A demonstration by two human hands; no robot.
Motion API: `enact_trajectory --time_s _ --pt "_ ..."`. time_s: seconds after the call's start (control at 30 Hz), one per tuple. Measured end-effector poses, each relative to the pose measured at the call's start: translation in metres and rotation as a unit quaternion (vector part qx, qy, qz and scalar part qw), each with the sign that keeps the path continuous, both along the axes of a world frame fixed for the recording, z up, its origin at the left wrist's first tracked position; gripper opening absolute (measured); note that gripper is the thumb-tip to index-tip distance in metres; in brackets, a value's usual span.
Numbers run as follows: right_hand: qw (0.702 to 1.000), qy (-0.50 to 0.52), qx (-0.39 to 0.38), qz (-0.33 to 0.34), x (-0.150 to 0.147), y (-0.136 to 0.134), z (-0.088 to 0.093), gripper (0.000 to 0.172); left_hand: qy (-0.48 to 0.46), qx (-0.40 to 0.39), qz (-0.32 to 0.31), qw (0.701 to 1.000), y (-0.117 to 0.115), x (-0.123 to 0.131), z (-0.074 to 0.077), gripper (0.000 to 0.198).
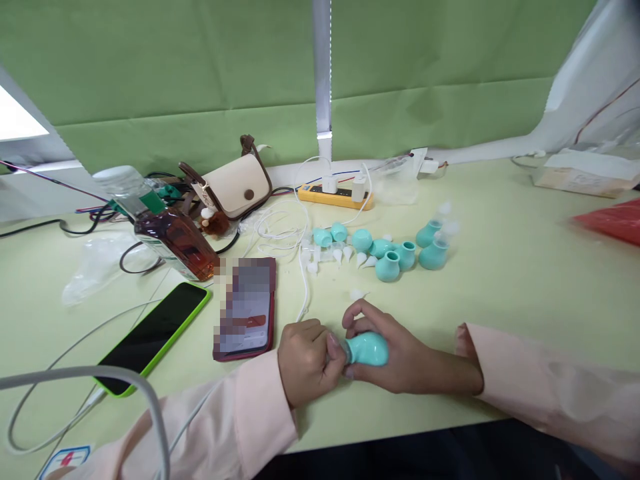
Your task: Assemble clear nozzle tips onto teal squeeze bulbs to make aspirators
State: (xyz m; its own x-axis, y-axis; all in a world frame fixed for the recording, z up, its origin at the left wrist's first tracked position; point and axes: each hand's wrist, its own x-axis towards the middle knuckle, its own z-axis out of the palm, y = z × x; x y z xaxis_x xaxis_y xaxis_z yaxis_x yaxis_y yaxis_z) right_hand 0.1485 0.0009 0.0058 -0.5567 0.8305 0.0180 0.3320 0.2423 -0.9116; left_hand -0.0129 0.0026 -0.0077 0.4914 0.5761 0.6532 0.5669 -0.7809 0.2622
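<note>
In my right hand (395, 347) lies a glossy teal squeeze bulb (369, 349), its narrow neck pointing left. My left hand (313, 360) is closed in a fist against that neck, its thumb pressing a clear piece (345, 351) there. The fingers hide most of this clear piece. Beyond the hands, several more teal bulbs (387, 267) stand or lie on the table, some with their open necks up. Small white pointed tips (361, 259) are scattered beside them, and a lone white tip (358, 294) lies just past my right fingers.
A phone in a dark red case (247, 310) and a green-edged phone (155, 337) lie left. Behind them are a bottle of brown liquid (173, 237) and a cream bag (237, 187). White cables run to a yellow power strip (310, 195). Red plastic (615, 220) lies far right.
</note>
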Motion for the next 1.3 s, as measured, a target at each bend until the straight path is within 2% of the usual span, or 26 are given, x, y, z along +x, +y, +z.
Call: enact_trajectory --time_s 0.17,0.27,0.33,0.47,0.53,0.63,0.77,0.9,1.0,1.13,1.23,1.3 --pt "0.987 0.066 -0.141 0.049 0.003 0.007 0.007 0.043 0.009 0.036 -0.002 0.999 0.004 -0.002 0.005 0.03" --pt "0.958 0.106 -0.248 0.093 0.004 0.012 0.009 0.043 0.012 0.054 -0.019 0.998 0.006 -0.004 0.007 0.03" --pt "0.933 0.159 -0.303 0.11 0.004 0.015 0.006 0.039 0.005 0.04 -0.026 0.999 0.007 -0.005 0.006 0.03" --pt "0.906 0.238 -0.341 0.083 0.002 0.017 0.0 0.025 -0.036 0.004 -0.036 0.999 0.007 -0.005 0.002 0.029" --pt "0.91 0.204 -0.356 0.056 0.002 0.016 0.0 0.026 -0.043 0.013 -0.042 0.998 0.007 -0.006 0.001 0.028" --pt "0.921 0.132 -0.365 0.038 0.001 0.013 0.001 0.037 -0.028 0.027 -0.044 0.998 0.007 -0.007 0.001 0.027" --pt "0.95 0.093 -0.297 -0.03 -0.002 0.007 -0.001 0.041 -0.014 0.008 -0.027 1.0 0.005 -0.004 0.003 0.029" --pt "0.981 0.079 -0.165 -0.069 -0.004 0.002 -0.001 0.043 -0.019 -0.072 0.041 0.996 -0.001 0.002 0.005 0.035" --pt "0.996 0.026 -0.042 -0.078 -0.003 -0.001 0.008 0.039 -0.03 -0.128 0.078 0.988 -0.004 0.006 0.006 0.037" --pt "0.993 -0.063 0.082 -0.048 0.0 0.0 0.019 0.034 -0.048 -0.227 0.124 0.965 -0.006 0.01 0.006 0.037" --pt "0.979 -0.115 0.167 -0.017 0.002 0.001 0.016 0.031 -0.075 -0.3 0.147 0.939 -0.006 0.012 0.005 0.038" --pt "0.959 -0.149 0.242 0.005 0.003 0.002 0.01 0.029 -0.095 -0.34 0.144 0.924 -0.005 0.013 0.006 0.038"
